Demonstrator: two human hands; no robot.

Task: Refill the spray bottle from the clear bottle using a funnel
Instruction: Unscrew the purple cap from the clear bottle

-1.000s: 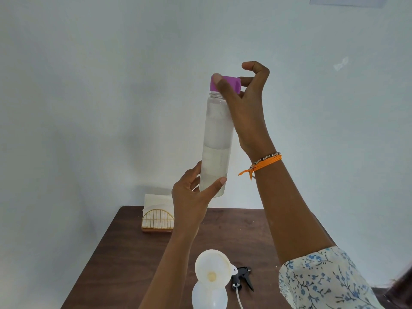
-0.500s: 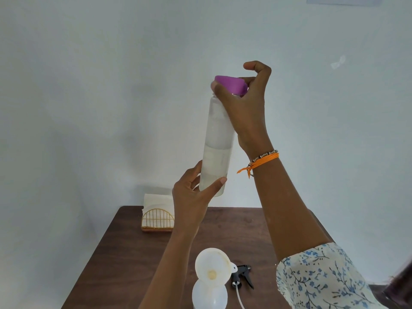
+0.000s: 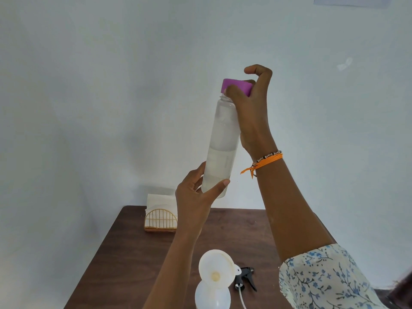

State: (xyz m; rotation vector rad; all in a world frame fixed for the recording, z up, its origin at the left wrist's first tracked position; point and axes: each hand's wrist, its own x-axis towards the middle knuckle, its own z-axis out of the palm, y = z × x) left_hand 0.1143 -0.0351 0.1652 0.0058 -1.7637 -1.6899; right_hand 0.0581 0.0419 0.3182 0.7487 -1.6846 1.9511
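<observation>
two hands hold a clear bottle up over a dark table, one at its base and one on its purple cap.

the dark brown wooden table (image 3: 133, 259) stands against a pale wall, and the tall clear plastic bottle (image 3: 219, 143), part full of clear liquid, is held in the air above it, leaning slightly right at the top. the right hand (image 3: 252, 112) is clamped on the purple screw cap (image 3: 236, 84); against half a second ago the cap sits more level and shows more of its left side, and the thumb has slid lower on it. the left hand (image 3: 196, 197) stays wrapped around the bottle's base. the white translucent spray bottle (image 3: 211, 295) stands at the near edge with the white plastic funnel (image 3: 216, 268) in its neck, the gold wire napkin holder (image 3: 161, 217) at the far left corner, and the black trigger spray head (image 3: 245, 278) lies just right of the funnel, all unmoved.
</observation>
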